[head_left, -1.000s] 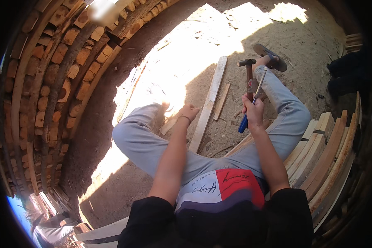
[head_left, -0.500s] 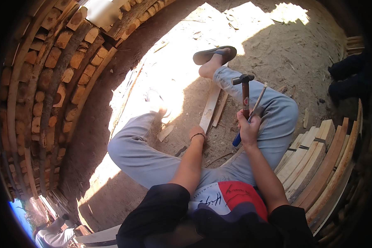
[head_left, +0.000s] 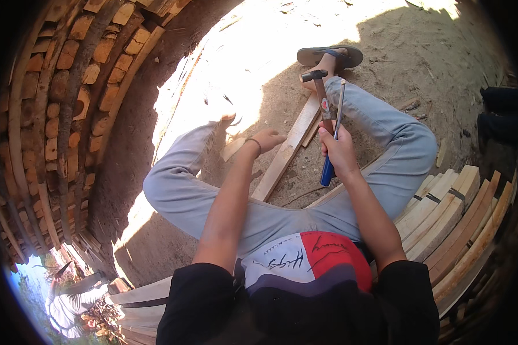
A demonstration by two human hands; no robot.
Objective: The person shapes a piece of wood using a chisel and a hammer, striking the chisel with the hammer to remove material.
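Note:
My right hand is wrapped round a hammer and a blue-handled chisel-like tool together. The hammer's dark head is up and away from me, on a brown wooden handle. Beside it the tool's long thin metal shaft points the same way, its blue handle hanging below my fist. My left hand, with a thin dark band at the wrist, is open over the ground, fingers reaching to the left edge of a narrow wooden plank. The plank lies between my legs, its far end by my sandalled right foot.
Bundled wooden boards lie to my right, and more boards at lower left. A tall stack of cut timber rises on the left. A person's dark-clothed legs show at right; another person is at far lower left.
My left hand has lifted from the plank's near end and moved forward to its left side, showing more of the plank. My right hand, still holding both tools, has shifted slightly left and forward.

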